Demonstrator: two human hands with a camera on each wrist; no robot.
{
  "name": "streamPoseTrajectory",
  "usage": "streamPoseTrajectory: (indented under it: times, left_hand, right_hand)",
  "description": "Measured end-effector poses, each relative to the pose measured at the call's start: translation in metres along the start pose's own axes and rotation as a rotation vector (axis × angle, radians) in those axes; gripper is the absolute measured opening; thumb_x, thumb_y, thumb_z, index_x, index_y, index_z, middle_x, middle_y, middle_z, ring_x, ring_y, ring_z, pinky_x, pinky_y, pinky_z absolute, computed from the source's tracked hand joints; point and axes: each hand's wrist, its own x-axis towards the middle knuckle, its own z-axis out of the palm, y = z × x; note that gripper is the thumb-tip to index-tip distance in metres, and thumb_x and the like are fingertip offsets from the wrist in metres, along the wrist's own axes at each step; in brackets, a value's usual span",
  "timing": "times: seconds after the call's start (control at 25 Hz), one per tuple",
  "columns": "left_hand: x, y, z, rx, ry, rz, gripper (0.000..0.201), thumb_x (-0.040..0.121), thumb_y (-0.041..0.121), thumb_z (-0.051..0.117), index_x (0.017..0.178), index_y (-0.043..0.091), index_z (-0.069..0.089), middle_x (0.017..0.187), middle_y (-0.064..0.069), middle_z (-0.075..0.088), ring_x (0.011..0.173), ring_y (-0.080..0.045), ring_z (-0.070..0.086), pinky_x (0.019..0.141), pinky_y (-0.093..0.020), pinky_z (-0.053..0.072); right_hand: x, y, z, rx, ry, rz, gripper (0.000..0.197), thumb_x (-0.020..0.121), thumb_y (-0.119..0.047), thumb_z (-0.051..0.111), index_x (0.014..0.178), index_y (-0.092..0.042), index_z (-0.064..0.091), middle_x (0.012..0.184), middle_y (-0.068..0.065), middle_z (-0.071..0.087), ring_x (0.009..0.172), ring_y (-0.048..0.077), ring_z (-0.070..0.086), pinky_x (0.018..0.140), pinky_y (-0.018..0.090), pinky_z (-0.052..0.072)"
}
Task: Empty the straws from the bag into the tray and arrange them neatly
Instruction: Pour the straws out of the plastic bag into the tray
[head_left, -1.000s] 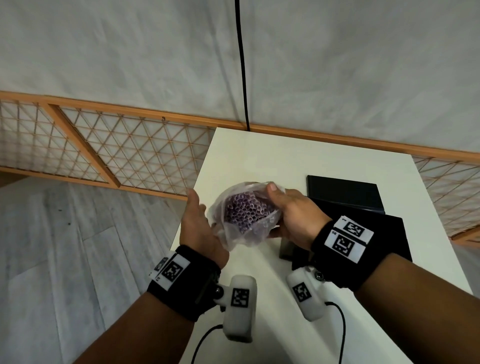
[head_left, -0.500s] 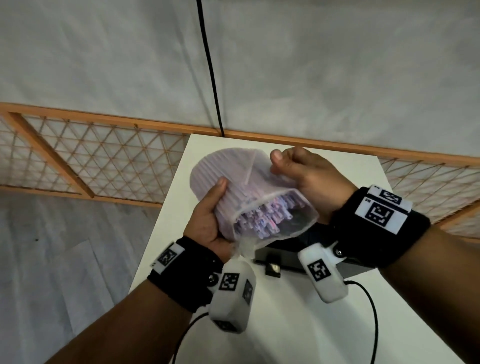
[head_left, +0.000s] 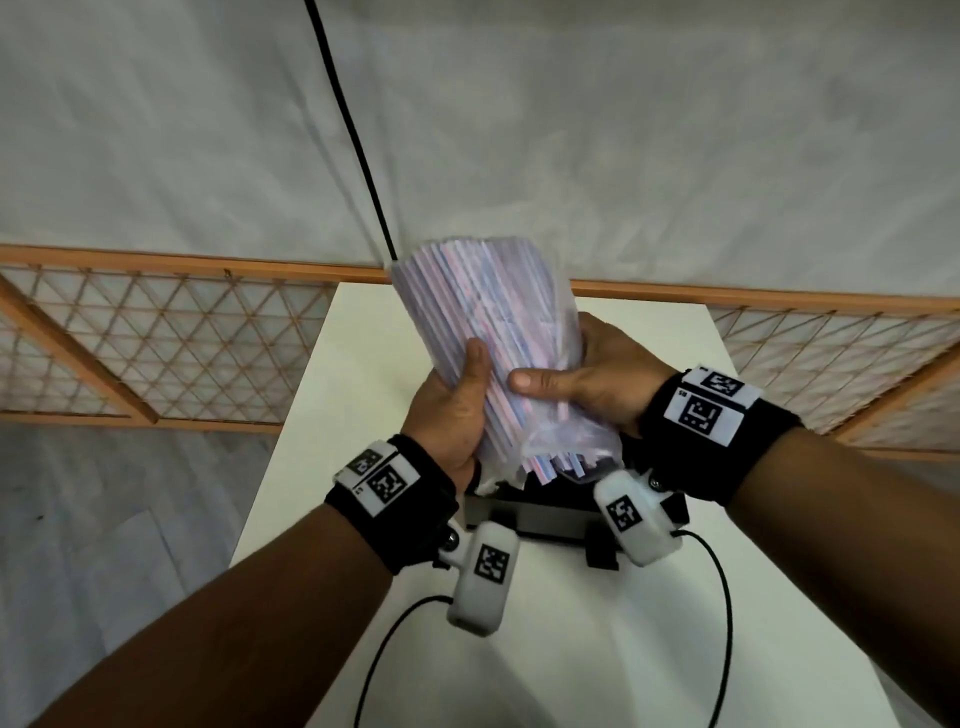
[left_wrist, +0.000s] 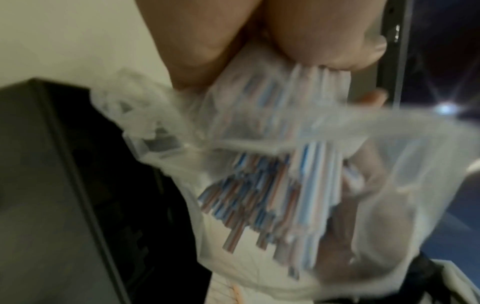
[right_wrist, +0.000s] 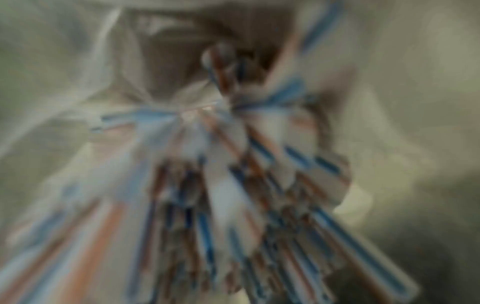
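1. Your left hand (head_left: 451, 415) grips the clear plastic bag (head_left: 485, 332) from the left side, thumb up along its front and the other fingers curled round behind it.
2. Your right hand (head_left: 587, 379) clasps the same bag from the right, thumb (head_left: 535, 383) laid across the front and the fingers wrapped round the far side.
3. The bag is upended: its closed end points up and away from you, and its open mouth hangs down toward the tray (head_left: 540, 517).
4. The straws (left_wrist: 262, 197) (striped white, blue and red) are mostly inside the bag; in the head view their lower ends poke out of the mouth just above the tray.
5. In the left wrist view the straw ends sit bunched at uneven lengths inside the loose, crumpled mouth of the bag, with your fingers pressing on the bundle higher up.
6. The right wrist view is badly blurred; it shows straws (right_wrist: 233, 205) fanning toward the lens behind plastic film, and I cannot tell your finger positions from it.
7. The tray is black and sits on the white table (head_left: 597, 649), directly below both hands; most of it is hidden behind your wrists, so I can't tell whether any straws lie in it.
8. A black cable (head_left: 353, 130) hangs down the wall behind the table.
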Motion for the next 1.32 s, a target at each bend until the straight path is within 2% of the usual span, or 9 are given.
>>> streamPoseTrajectory:
  times: [0.12, 0.2, 0.28, 0.52, 0.72, 0.84, 1.08, 1.24, 1.32]
  left_hand:
    - [0.012, 0.0, -0.013, 0.119, -0.102, 0.017, 0.066, 0.08, 0.036, 0.078, 0.135, 0.008, 0.055, 0.124, -0.01, 0.071, 0.112, -0.025, 0.07, 0.088, -0.036, 0.059]
    - [0.016, -0.001, -0.022, 0.154, -0.159, 0.007, 0.072, 0.071, 0.008, 0.083, 0.137, 0.003, 0.054, 0.128, -0.015, 0.068, 0.117, -0.03, 0.066, 0.094, -0.042, 0.057]
    - [0.017, -0.004, -0.026, 0.177, -0.179, 0.023, 0.078, 0.059, 0.001, 0.087, 0.132, 0.0, 0.058, 0.127, -0.018, 0.068, 0.117, -0.033, 0.066, 0.092, -0.045, 0.057]
    - [0.017, -0.012, -0.031, 0.248, -0.248, 0.062, 0.081, 0.052, -0.001, 0.092, 0.127, 0.003, 0.062, 0.123, -0.019, 0.07, 0.116, -0.034, 0.067, 0.091, -0.049, 0.056]
    - [0.014, -0.009, -0.047, 0.496, -0.349, -0.04, 0.079, 0.051, 0.007, 0.093, 0.124, 0.009, 0.064, 0.122, -0.016, 0.071, 0.117, -0.032, 0.066, 0.097, -0.057, 0.053]
    - [0.015, -0.008, -0.049, 0.598, -0.326, -0.017, 0.077, 0.047, 0.016, 0.097, 0.118, 0.022, 0.069, 0.12, -0.007, 0.073, 0.116, -0.025, 0.067, 0.097, -0.055, 0.054]
    - [0.007, 0.003, -0.034, 0.517, -0.299, 0.031, 0.048, 0.055, 0.017, 0.09, 0.092, 0.044, 0.077, 0.105, 0.006, 0.078, 0.104, -0.015, 0.072, 0.086, -0.047, 0.059]
    - [0.005, 0.002, -0.032, 0.517, -0.287, 0.063, 0.049, 0.052, 0.025, 0.092, 0.098, 0.035, 0.077, 0.112, -0.003, 0.077, 0.108, -0.019, 0.071, 0.094, -0.048, 0.056]
    - [0.004, 0.002, -0.034, 0.519, -0.304, 0.062, 0.052, 0.048, 0.032, 0.094, 0.098, 0.038, 0.078, 0.113, -0.002, 0.076, 0.109, -0.018, 0.071, 0.097, -0.048, 0.055]
  right_hand:
    - [0.001, 0.007, -0.01, -0.068, 0.059, -0.093, 0.081, 0.057, -0.008, 0.094, 0.128, -0.019, 0.055, 0.114, 0.001, 0.073, 0.104, 0.017, 0.07, 0.084, 0.038, 0.058]
    - [0.0, 0.013, -0.012, -0.123, 0.079, -0.142, 0.097, 0.051, -0.005, 0.096, 0.132, -0.021, 0.047, 0.117, -0.003, 0.07, 0.107, 0.009, 0.068, 0.081, 0.027, 0.058]
    - [0.0, 0.019, -0.012, -0.189, 0.067, -0.153, 0.104, 0.047, -0.007, 0.097, 0.135, -0.023, 0.043, 0.12, -0.005, 0.068, 0.11, 0.007, 0.065, 0.082, 0.024, 0.058]
    - [-0.003, 0.038, -0.012, -0.328, 0.117, -0.155, 0.101, 0.043, -0.026, 0.1, 0.13, -0.028, 0.049, 0.116, -0.013, 0.067, 0.107, -0.005, 0.061, 0.08, 0.01, 0.051]
    - [-0.013, 0.054, -0.011, -0.25, 0.117, -0.144, 0.095, 0.043, -0.016, 0.1, 0.125, -0.024, 0.053, 0.116, -0.011, 0.068, 0.109, -0.001, 0.062, 0.082, 0.018, 0.055]
    - [-0.018, 0.058, -0.013, -0.227, 0.097, -0.138, 0.086, 0.044, -0.012, 0.099, 0.119, -0.022, 0.059, 0.112, -0.01, 0.071, 0.107, 0.002, 0.065, 0.081, 0.023, 0.057]
    - [-0.014, 0.049, -0.027, -0.408, 0.092, -0.132, 0.102, 0.034, -0.044, 0.098, 0.126, -0.024, 0.057, 0.12, -0.012, 0.067, 0.118, 0.006, 0.059, 0.099, 0.031, 0.05]
    - [-0.017, 0.045, -0.025, -0.514, 0.09, -0.134, 0.101, 0.03, -0.047, 0.094, 0.121, -0.027, 0.056, 0.11, -0.025, 0.063, 0.111, 0.0, 0.058, 0.093, 0.012, 0.043]
    - [-0.019, 0.047, -0.025, -0.559, 0.105, -0.135, 0.103, 0.03, -0.049, 0.094, 0.123, -0.025, 0.057, 0.111, -0.023, 0.062, 0.112, 0.006, 0.058, 0.095, 0.016, 0.044]
